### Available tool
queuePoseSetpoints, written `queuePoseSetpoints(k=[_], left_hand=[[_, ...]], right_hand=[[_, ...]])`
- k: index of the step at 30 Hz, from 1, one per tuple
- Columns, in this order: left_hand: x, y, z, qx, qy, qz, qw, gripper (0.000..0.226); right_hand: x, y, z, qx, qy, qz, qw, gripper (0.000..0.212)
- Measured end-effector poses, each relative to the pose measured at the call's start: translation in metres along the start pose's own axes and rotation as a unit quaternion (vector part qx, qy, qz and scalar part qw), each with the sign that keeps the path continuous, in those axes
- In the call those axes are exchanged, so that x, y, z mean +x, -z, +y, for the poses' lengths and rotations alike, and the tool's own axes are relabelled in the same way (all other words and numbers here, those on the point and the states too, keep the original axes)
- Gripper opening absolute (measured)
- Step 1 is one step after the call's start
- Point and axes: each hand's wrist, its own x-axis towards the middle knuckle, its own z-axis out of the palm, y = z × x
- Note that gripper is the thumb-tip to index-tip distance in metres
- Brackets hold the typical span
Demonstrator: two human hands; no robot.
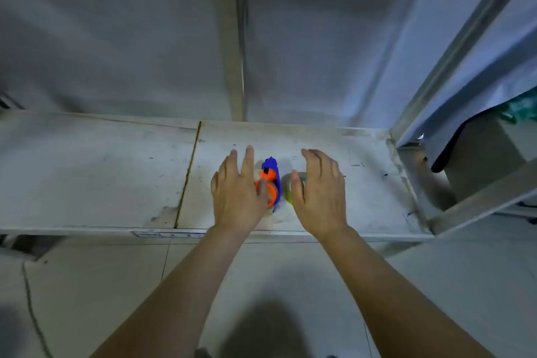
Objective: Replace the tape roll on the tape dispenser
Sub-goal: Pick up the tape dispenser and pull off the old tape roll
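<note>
A blue and orange tape dispenser (271, 180) lies on a worn white shelf (116, 171), between my two hands. My left hand (236, 192) hovers over its left side with fingers spread, the thumb touching the orange wheel. A tape roll (290, 187), pale and partly hidden, lies just right of the dispenser. My right hand (319, 192) is spread above that roll, thumb at its left rim. Neither hand has closed on anything.
The shelf has a seam (189, 171) left of my hands and a metal frame post (406, 171) at its right end. A grey wall panel (145, 38) rises behind. Pale floor tiles (261, 285) lie below the shelf's front edge.
</note>
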Motion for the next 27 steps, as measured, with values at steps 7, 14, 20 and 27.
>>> queuePoseSetpoints(k=[7,14,20,27], left_hand=[[0.02,-0.102,-0.038,-0.07,0.072,-0.036,0.994,0.065],[0.026,-0.162,-0.061,-0.169,0.09,0.011,0.981,0.063],[0.032,-0.182,-0.073,-0.154,0.135,0.035,0.978,0.047],[0.038,-0.179,-0.077,-0.237,0.155,-0.013,0.959,0.034]], right_hand=[[-0.006,-0.118,0.053,-0.021,0.03,-0.068,0.997,0.036],[-0.01,-0.181,0.09,-0.056,0.092,-0.071,0.992,0.043],[-0.016,-0.199,0.092,-0.093,0.103,-0.048,0.989,0.054],[-0.024,-0.199,0.085,-0.119,0.119,-0.072,0.983,0.066]])
